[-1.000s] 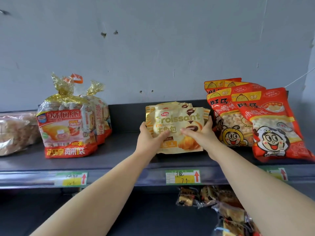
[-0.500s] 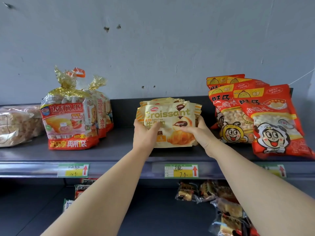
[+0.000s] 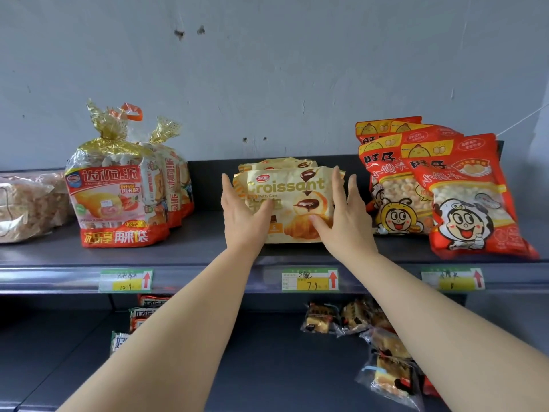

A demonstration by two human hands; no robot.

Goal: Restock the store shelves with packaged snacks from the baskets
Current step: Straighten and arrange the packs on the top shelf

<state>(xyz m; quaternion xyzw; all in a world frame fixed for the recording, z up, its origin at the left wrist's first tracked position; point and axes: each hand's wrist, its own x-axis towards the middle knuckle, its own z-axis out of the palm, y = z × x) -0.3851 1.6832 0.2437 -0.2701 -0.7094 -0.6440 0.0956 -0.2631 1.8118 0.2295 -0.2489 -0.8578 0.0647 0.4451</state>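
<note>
**Croissant pack set down, grip released**

The croissant pack (image 3: 292, 203) no longer hangs in the air in front of the shelf (image 3: 208, 251). Its lower edge now sits on the shelf, and it stands upright against the matching packs (image 3: 276, 163) behind it.

The left hand (image 3: 243, 215) and right hand (image 3: 344, 218) have let go of their curled hold. The fingers (image 3: 337, 185), wrapped round the pack's edges a second ago, now point straight up along its two sides. Only the thumbs lie on its front. Both hands have moved further in over the shelf.
</note>
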